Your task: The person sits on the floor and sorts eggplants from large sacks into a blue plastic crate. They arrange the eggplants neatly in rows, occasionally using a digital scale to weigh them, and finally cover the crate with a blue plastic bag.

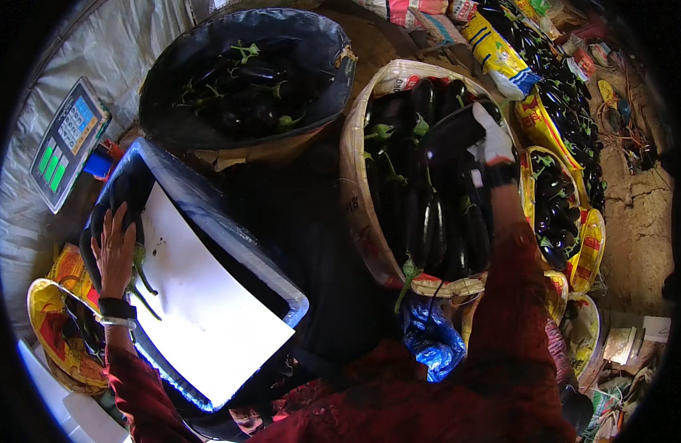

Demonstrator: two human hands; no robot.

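The left hand (115, 251) lies spread and loosely curved over dark eggplants (130, 184), not clenched; these sit beneath its palm and fingers at the left side of a tub (230, 232), their green stems reaching right over a white sheet (207, 295). The right hand (495, 136), in a white glove, grasps a large eggplant (455, 133) by its right end; that eggplant extends to the left of the fingers, above the full sack (357, 214) on the right. More eggplants fill the sack, nearer than this hand and to its left. A round basket (340, 81) of eggplants stands at the far side, between the hands.
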